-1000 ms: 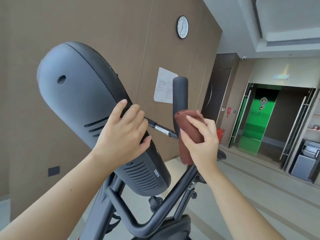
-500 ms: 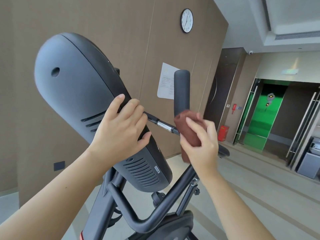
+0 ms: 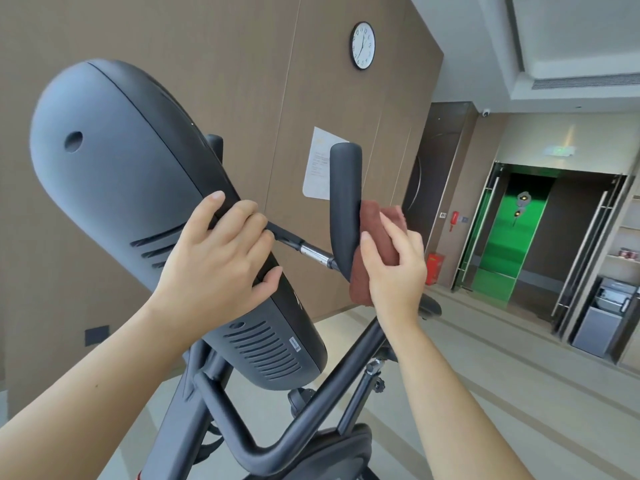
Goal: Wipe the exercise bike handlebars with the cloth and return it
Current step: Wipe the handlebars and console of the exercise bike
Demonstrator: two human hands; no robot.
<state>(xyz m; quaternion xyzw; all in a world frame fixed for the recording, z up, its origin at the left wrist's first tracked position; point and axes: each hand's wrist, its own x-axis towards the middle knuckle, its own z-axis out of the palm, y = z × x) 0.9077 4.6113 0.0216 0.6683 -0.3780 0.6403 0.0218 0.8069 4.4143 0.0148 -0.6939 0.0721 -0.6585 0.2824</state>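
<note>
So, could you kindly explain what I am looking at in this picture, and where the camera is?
There is no robot here. The camera is worn on a person's head and looks forward and down, so this is their own view. The grips are simply their two bare hands. The left grip holds the edge of the exercise bike's dark console housing. The right grip presses a reddish-brown cloth against the upright black handlebar. Behind hang a clock and a paper notice.

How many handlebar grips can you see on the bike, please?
2. One grip stands upright against the cloth in the right hand. The tip of a second grip shows behind the console, the rest hidden.
</note>
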